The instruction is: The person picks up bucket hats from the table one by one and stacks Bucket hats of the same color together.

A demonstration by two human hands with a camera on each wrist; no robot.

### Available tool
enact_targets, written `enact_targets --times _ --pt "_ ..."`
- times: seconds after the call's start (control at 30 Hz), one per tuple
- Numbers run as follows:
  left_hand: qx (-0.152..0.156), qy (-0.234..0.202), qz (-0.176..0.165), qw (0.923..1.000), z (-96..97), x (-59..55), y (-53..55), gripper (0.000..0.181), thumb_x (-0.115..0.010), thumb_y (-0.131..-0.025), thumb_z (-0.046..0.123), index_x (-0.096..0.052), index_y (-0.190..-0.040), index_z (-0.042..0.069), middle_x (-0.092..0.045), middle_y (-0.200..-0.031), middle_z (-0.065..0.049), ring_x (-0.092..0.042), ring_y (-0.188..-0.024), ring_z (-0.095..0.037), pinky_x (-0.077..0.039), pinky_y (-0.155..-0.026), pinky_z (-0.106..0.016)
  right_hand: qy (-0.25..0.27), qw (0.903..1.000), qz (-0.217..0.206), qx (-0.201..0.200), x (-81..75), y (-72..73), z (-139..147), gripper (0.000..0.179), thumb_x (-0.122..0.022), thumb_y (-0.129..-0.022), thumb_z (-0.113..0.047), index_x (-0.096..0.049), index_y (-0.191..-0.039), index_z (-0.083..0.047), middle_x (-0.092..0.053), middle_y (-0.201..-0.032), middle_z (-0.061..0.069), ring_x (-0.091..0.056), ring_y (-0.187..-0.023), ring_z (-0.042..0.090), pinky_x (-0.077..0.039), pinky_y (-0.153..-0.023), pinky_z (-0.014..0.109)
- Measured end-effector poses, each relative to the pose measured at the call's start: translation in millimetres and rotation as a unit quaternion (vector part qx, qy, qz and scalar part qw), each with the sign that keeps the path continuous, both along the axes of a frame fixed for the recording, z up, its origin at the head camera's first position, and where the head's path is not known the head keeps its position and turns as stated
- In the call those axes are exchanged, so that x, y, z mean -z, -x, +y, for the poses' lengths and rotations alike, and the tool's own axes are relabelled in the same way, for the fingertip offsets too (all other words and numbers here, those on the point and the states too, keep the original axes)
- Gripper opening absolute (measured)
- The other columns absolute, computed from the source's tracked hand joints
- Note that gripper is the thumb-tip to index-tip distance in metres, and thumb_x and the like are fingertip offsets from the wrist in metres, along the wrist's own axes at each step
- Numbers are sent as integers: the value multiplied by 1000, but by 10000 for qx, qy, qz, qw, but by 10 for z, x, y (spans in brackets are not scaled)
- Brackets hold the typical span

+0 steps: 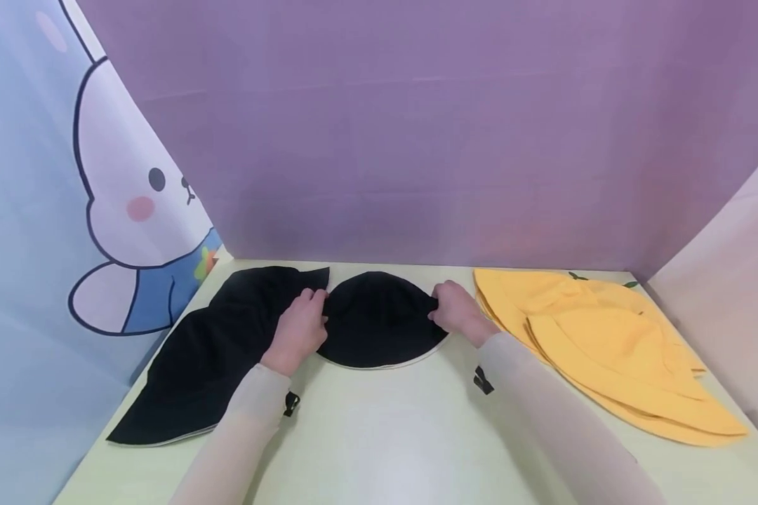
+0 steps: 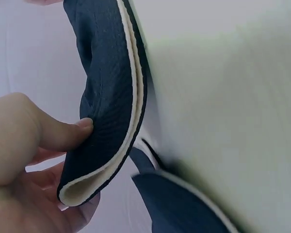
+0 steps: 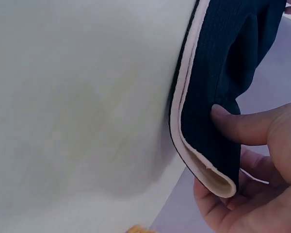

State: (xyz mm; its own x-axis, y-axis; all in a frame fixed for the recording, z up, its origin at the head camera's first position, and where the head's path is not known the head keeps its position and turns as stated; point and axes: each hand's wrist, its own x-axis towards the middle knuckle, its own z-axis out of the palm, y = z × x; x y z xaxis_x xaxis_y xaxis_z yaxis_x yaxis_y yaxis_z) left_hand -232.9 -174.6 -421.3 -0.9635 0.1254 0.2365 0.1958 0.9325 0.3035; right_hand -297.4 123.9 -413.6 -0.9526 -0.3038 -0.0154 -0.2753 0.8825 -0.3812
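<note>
A black bucket hat (image 1: 379,322) with a pale lining edge is folded flat at the middle of the table, its crown toward the back wall. My left hand (image 1: 300,324) pinches its left brim end, thumb on top and fingers beneath, as the left wrist view shows. At the opposite brim end my right hand (image 1: 457,308) pinches the cloth the same way. In the right wrist view the doubled brim (image 3: 203,145) curves down to a rounded fold between thumb and fingers. Other black hats (image 1: 208,351) lie overlapping beside my left forearm.
Several yellow hats (image 1: 619,351) lie overlapped on the right side of the pale table (image 1: 379,435). A purple backdrop (image 1: 417,140) rises behind the table's far edge. A blue cloth with a cartoon figure (image 1: 145,210) hangs at the left, and a pale panel (image 1: 733,280) stands at the right.
</note>
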Motion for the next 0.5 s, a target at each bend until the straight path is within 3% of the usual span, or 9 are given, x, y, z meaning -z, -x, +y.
enact_targets --times 0.27,0.5 --pt "235 392 -120 9989 240 -12 68 34 -69 -94 9 -58 -125 -2 -60 -110 -19 -62 -98 -38 -53 -81 -52 -123 9996 142 210 -54 -172 315 18 -76 -86 -11 -69 -98 0 -61 -102 14 -59 -93 29 -51 -83 46" --pt "552 663 -129 9962 408 12 50 26 -71 -94 13 -62 -115 2 -61 -99 -15 -64 -89 -35 -55 -74 -49 -233 9990 228 299 -98 -414 539 17 -77 -85 -11 -68 -95 0 -60 -97 13 -59 -87 28 -51 -76 46"
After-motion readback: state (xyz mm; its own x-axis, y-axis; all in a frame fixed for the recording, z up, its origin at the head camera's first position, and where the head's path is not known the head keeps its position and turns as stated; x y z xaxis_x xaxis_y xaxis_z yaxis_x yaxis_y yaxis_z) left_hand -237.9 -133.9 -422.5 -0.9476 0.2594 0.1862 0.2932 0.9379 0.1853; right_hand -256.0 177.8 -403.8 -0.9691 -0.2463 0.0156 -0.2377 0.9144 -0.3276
